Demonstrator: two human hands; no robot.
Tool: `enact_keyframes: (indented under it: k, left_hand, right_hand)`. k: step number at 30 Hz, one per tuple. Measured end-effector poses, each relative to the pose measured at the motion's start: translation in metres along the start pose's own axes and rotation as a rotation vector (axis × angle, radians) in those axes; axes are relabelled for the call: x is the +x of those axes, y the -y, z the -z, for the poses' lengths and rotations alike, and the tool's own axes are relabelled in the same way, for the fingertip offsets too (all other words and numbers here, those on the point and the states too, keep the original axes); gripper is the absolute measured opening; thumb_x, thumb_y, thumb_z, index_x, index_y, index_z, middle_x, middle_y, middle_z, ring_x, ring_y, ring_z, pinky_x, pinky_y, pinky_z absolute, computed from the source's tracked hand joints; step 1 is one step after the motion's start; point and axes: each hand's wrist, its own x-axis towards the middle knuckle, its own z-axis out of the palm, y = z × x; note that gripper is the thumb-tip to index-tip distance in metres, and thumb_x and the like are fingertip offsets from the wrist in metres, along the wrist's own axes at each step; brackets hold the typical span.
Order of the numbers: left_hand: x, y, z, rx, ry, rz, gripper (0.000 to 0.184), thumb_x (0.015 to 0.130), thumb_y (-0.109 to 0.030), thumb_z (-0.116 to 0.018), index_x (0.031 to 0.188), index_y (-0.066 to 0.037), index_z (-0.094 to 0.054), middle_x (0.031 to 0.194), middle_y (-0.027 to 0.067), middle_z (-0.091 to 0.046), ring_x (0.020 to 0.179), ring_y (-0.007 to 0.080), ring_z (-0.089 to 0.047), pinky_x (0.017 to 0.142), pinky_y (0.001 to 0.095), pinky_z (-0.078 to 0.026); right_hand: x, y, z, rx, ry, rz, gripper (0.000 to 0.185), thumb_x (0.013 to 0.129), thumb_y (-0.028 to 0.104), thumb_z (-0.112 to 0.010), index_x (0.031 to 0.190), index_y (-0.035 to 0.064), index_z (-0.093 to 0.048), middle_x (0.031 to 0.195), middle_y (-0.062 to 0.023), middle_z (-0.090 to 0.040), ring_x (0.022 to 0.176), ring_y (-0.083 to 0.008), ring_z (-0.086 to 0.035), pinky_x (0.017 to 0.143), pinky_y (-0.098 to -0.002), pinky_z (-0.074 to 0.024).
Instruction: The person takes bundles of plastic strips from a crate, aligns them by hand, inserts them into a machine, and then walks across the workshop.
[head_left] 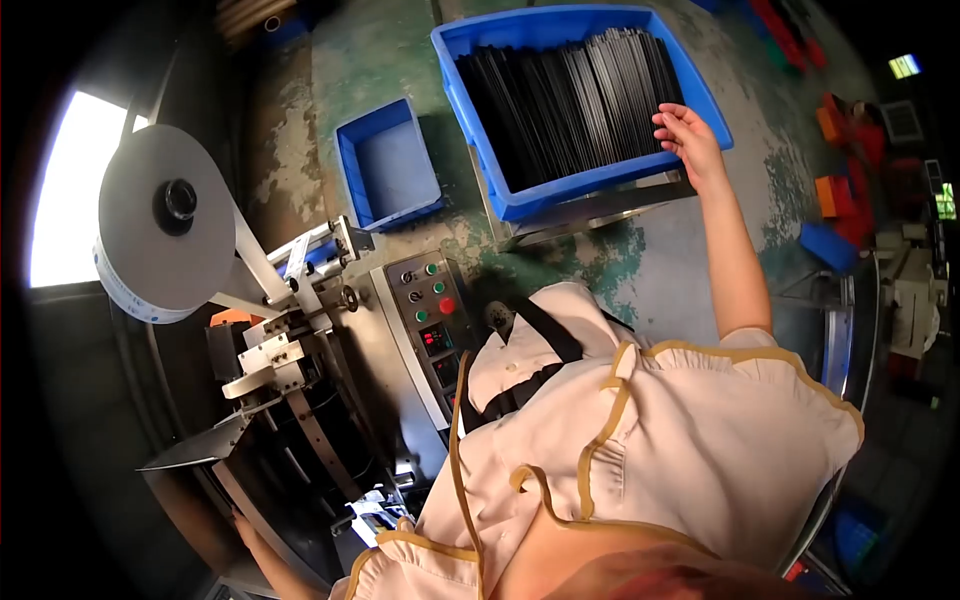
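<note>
- Black strips (575,100), thin and packed side by side on edge, fill much of the large blue bin (600,182) near 12 o'clock in the view.
- Their long axis runs roughly from 11 to 5 o'clock; the row itself spreads between 9 and 3.
- The right hand (690,140) is over the bin's near right corner, its forearm coming up from about 5 o'clock and its fingers pointing towards 10.
- From those fingertips, most of the row lies towards 9 o'clock, with its closest end just beside them, towards 10 to 11. Whether skin touches a strip, I cannot tell.
- The right fingers are loosely curled and partly parted, with nothing seen between them.
- The left hand (243,530) is near 7 o'clock in the view, beside a metal panel (262,505) of the machine. Its fingers are mostly hidden, so how open they are, and any hold, cannot be told.
- Clearly, the right is the nearer hand; the left is well apart from the strips.
</note>
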Motion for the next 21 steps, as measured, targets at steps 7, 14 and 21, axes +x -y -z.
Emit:
enact_keyframes:
  k: [7, 14, 21]
  left_hand:
    - [-0.063, -0.083, 0.135, -0.018, -0.151, -0.039, 0.046, 0.073, -0.017, -0.064, 0.114, -0.004, -0.048, 0.106, 0.0178, -0.056, 0.097, 0.0297, -0.055, 0.081, 0.0365, -0.042]
    - [-0.165, -0.207, 0.212, -0.609, -0.721, 0.088, 0.029, 0.084, -0.019, -0.056, 0.110, -0.007, -0.054, 0.096, 0.0108, -0.061, 0.086, 0.0181, -0.059, 0.073, 0.0243, -0.045]
    - [-0.305, -0.385, 0.183, -0.407, -0.807, -0.348, 0.018, 0.081, -0.010, -0.058, 0.097, -0.002, -0.058, 0.101, 0.0103, -0.057, 0.087, 0.0190, -0.057, 0.069, 0.0271, -0.048]
  right_hand:
    - [0.078, -0.020, -0.003, -0.421, 0.062, 0.072, 0.025, 0.082, 0.026, -0.058, 0.093, 0.0035, -0.060, 0.065, 0.0001, -0.057, 0.057, -0.0069, -0.053, 0.054, -0.0208, -0.0432]
    - [0.181, -0.043, -0.034, -1.210, 0.142, 0.413, 0.030, 0.080, 0.030, -0.056, 0.101, 0.0087, -0.059, 0.102, -0.0064, -0.057, 0.090, -0.0219, -0.056, 0.078, -0.0331, -0.0445]
    - [0.240, -0.052, -0.068, -1.511, 0.269, 0.515, 0.046, 0.077, 0.043, -0.057, 0.109, 0.0098, -0.054, 0.115, -0.0065, -0.049, 0.105, -0.0257, -0.050, 0.085, -0.0412, -0.0422]
